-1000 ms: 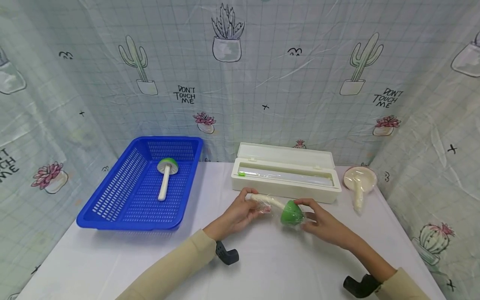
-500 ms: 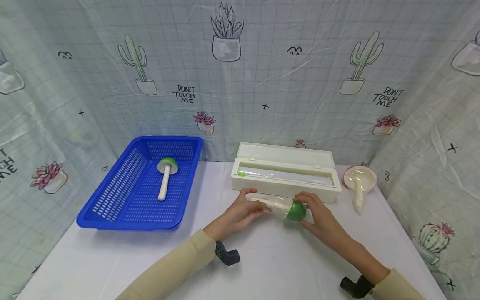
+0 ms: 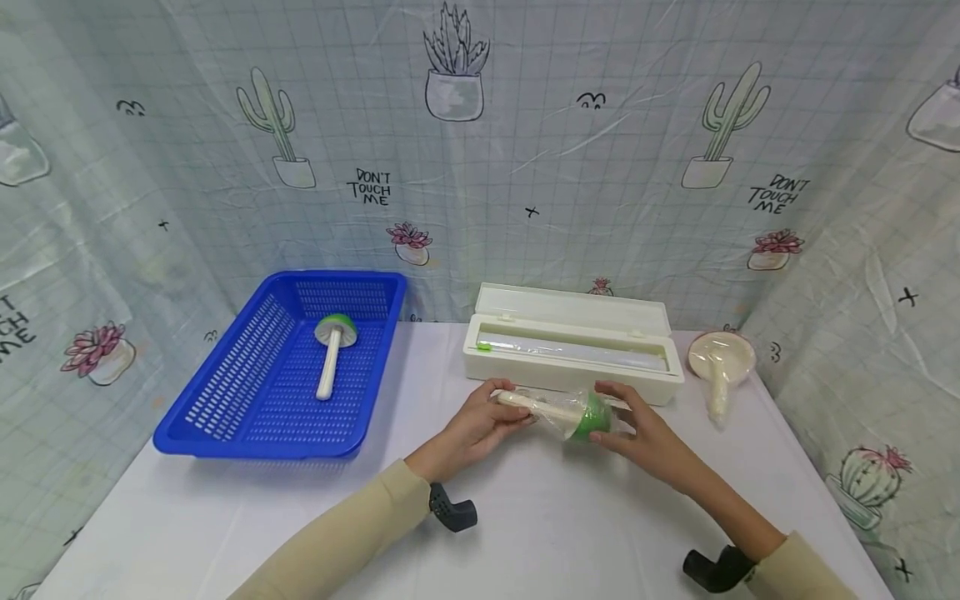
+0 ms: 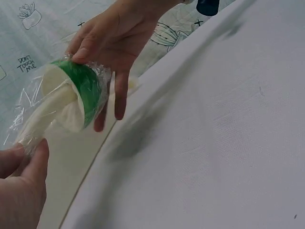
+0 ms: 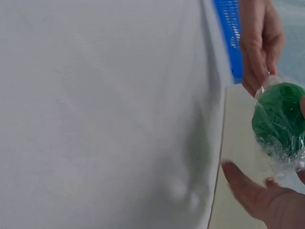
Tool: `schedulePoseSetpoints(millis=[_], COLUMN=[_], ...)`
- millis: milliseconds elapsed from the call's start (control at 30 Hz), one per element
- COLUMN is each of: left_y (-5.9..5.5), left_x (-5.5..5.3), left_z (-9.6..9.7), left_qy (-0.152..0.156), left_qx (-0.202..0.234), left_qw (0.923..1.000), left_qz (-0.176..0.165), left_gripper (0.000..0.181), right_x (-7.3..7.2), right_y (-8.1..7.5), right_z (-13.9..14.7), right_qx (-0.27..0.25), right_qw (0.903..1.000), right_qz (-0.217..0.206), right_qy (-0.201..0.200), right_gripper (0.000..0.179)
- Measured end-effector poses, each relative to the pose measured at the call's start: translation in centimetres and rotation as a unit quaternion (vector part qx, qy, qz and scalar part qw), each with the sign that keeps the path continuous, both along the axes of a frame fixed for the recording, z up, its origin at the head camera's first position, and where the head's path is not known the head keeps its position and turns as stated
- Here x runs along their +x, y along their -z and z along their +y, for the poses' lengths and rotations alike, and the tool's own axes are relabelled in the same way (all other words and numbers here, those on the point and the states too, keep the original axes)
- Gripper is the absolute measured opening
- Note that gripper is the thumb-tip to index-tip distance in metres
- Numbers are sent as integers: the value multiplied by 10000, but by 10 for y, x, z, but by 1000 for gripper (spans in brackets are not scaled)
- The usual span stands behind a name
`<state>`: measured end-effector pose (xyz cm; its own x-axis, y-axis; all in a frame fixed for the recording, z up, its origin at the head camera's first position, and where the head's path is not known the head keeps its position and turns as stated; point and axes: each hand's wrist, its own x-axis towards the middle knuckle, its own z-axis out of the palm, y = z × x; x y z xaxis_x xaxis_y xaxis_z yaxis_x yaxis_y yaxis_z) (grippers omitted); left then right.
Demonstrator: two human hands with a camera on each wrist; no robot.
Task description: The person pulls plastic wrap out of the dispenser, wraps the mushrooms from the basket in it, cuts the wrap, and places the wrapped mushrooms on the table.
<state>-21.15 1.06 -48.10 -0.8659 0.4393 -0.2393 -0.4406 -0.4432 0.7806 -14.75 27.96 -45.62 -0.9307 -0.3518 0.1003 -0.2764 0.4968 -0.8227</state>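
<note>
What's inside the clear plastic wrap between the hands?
A mushroom-shaped piece: green cap, cream underside, cream stem. The left hand hides part of the stem; the right hand hides some of the cap's edge.

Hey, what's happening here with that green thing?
Someone is holding a mushroom-shaped thing with a green cap, covered in clear plastic. The left hand pinches its stem, and the right hand touches the cap. A similar one lies in the blue basket; another plastic-covered piece is on the table beside the open white box.
</note>
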Motion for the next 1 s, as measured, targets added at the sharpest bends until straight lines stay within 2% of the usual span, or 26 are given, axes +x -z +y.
schedulePoseSetpoints(millis=[100,167,333,400,567,700,833,900,1000], left_y=[-2,-3,-4,-4,-1,1,3,4,5], left_x=[0,-1,-1,-1,-2,-2,-1,-1,0], left_z=[-1,-2,-6,-8,-11,-12,-11,-11,-12], left_qy=[172,301,617,674,518,433,397,316,167], left_qx=[-148,-314,-761,-824,-654,-639,-810,-1137,-1668], left_qw=[9993,9978,9931,9924,9948,9949,9923,9870,9738], left_qz=[283,498,643,624,586,649,853,1093,1538], left_gripper=[41,40,41,39,36,51,53,44,34], right_x=[0,0,0,-1,1,4,6,7,9], right_y=[-4,-3,1,1,0,-2,-3,-4,-6], right_z=[4,5,6,7,11,13,13,12,10], right_qx=[-321,-392,-79,16,-106,-329,-412,-364,-168], right_qw=[9980,9980,9981,9965,9984,9964,9942,9943,9930], right_qz=[-543,-489,574,789,517,664,956,993,1112], right_qy=[64,45,215,260,-219,-401,-254,-109,363], right_gripper=[71,69,69,70,65,53,52,57,55])
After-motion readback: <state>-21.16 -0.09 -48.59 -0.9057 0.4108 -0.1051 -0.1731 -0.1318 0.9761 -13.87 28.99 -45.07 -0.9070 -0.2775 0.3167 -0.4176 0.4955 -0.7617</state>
